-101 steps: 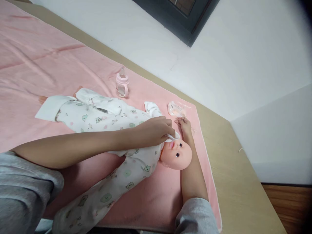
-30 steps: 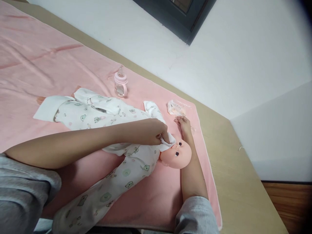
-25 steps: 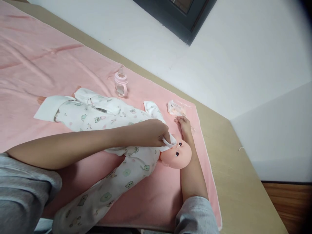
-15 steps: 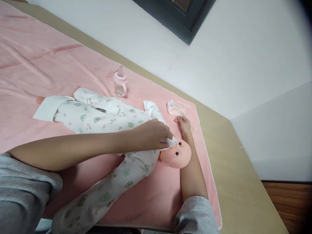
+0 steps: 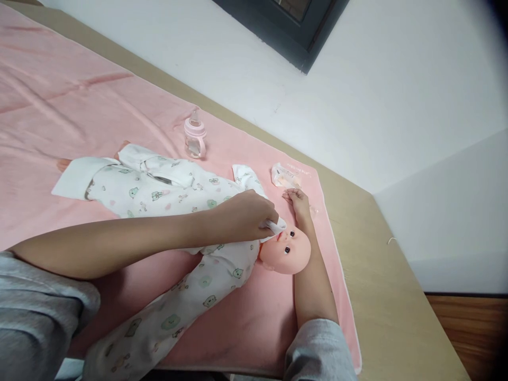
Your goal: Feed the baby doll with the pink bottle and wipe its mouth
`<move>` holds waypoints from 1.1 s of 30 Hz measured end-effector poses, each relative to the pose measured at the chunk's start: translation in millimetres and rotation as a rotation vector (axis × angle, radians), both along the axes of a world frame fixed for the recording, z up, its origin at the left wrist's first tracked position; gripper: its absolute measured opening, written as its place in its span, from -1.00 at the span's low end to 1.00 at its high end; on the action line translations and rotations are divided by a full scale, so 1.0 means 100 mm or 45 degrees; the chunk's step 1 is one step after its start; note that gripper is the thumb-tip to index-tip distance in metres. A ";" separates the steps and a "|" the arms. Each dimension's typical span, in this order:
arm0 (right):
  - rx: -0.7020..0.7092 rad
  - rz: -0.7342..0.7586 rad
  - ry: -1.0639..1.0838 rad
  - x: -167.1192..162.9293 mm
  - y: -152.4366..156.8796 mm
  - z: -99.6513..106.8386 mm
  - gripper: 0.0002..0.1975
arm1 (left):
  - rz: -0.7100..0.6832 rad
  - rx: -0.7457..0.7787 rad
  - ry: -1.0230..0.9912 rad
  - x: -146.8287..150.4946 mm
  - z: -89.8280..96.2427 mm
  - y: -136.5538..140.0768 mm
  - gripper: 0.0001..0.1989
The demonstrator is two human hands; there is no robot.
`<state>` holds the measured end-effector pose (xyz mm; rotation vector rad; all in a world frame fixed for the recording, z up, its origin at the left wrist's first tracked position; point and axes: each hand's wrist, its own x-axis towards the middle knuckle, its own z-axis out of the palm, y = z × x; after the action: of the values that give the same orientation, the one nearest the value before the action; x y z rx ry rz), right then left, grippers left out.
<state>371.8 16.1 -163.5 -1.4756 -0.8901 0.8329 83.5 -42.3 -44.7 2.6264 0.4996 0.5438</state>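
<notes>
Blanket (image 5: 257, 328) on tabletop (image 5: 397, 312), doll (image 5: 178, 190) lying on it, head (image 5: 286, 256) at right, feet (image 5: 63, 164) at left, right forearm (image 5: 315, 291) under the head, cloth (image 5: 277, 226) in left hand (image 5: 250, 214) by its mouth, bottle (image 5: 194, 138) behind its body, packet (image 5: 283, 176) behind its head, wall (image 5: 357, 111) beyond.

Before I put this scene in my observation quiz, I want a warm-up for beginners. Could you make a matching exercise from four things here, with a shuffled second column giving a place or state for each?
Column one
1. Baby bottle
2. White cloth
3. Crumpled plastic packet
4. Baby doll

Column two
A. Lying face up
B. Just beyond the fingers of the right hand
C. Pink-topped, with a handle
D. Pinched in the left hand

Right pairs: 1-C, 2-D, 3-B, 4-A
</notes>
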 end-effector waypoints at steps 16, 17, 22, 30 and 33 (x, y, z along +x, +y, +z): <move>-0.002 0.003 0.002 -0.02 -0.02 0.02 -0.96 | 0.016 0.063 -0.053 0.00 -0.05 0.05 -0.73; -0.004 -0.002 0.004 -0.03 -0.02 0.02 -0.96 | 0.014 0.074 -0.051 0.01 -0.06 0.05 -0.73; -0.014 0.004 0.004 -0.01 -0.01 0.02 -0.96 | 0.036 0.069 -0.042 0.02 -0.05 0.04 -0.75; 0.023 0.023 -0.023 0.02 -0.01 -0.03 -0.95 | 0.032 0.076 -0.069 0.02 -0.09 0.04 -0.78; 0.030 0.018 -0.017 0.02 -0.01 -0.04 -0.96 | 0.033 0.063 -0.107 0.01 -0.08 0.03 -0.77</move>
<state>373.9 14.7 -167.1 -1.4572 -0.9186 0.8215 84.5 -38.9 -53.2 2.6340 0.5010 0.6795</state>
